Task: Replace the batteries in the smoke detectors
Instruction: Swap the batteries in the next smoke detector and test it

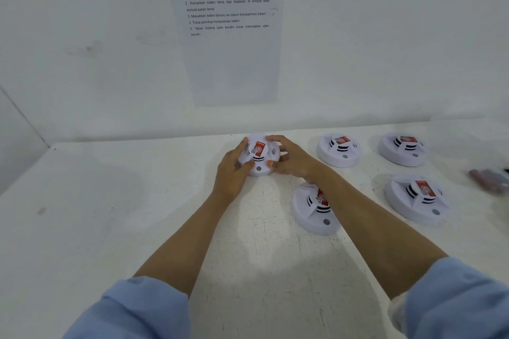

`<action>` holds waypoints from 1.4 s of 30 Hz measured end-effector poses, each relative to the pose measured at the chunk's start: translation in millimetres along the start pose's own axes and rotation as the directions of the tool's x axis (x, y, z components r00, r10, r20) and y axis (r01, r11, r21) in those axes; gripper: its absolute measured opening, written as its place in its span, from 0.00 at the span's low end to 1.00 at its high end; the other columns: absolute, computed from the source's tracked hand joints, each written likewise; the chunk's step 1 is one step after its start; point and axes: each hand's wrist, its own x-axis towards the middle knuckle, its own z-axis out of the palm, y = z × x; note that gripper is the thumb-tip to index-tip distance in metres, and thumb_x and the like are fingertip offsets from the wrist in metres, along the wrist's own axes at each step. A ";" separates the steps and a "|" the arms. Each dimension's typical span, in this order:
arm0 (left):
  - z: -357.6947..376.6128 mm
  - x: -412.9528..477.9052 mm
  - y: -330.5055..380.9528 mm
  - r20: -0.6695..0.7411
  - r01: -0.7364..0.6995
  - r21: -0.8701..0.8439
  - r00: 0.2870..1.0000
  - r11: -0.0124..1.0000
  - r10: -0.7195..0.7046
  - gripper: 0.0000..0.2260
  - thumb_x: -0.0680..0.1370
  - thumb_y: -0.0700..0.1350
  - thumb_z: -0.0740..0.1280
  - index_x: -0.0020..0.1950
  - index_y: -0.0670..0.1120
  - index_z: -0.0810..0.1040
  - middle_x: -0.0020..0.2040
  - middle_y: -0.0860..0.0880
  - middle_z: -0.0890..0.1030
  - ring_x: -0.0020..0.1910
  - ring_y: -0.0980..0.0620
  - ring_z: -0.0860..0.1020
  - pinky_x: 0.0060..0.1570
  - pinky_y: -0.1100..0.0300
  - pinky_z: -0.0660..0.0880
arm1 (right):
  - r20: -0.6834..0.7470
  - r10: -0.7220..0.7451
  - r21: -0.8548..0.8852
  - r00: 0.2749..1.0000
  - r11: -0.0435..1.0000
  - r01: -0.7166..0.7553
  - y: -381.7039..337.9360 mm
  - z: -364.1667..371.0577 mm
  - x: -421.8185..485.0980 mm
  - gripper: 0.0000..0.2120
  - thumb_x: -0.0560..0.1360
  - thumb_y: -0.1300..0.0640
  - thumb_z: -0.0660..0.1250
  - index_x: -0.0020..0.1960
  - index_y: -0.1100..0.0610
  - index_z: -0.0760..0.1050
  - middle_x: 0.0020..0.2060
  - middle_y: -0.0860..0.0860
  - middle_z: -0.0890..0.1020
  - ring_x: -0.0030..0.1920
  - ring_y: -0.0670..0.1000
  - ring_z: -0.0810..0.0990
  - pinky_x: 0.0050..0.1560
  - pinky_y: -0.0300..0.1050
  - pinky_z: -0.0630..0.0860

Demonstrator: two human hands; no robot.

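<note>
Fingers [242, 146] of the left hand [234, 170] and right hand [292, 159] curl round a round white plastic smoke detector [259, 154] with red label, sitting at twelve o'clock on the white worktop [137, 201].

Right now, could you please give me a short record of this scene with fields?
held detector: label up, between both hands
left hand: grips its left rim
right hand: grips its right rim
other detectors: four, label up, to its right on the table
sheet: on wall, numbered steps
right edge: blurred reddish item, unclear
</note>
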 end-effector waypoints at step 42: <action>193.4 -49.9 148.3 0.018 -0.138 0.639 0.986 0.757 0.165 0.16 0.79 0.48 0.60 0.66 0.47 0.72 0.65 0.47 0.74 0.63 0.46 0.70 0.56 0.57 0.68 | -0.031 -0.027 -0.714 0.999 0.700 -0.003 -6.3 -196.7 -141.2 0.21 0.79 0.53 0.59 0.70 0.57 0.65 0.70 0.52 0.68 0.69 0.53 0.66 0.66 0.44 0.61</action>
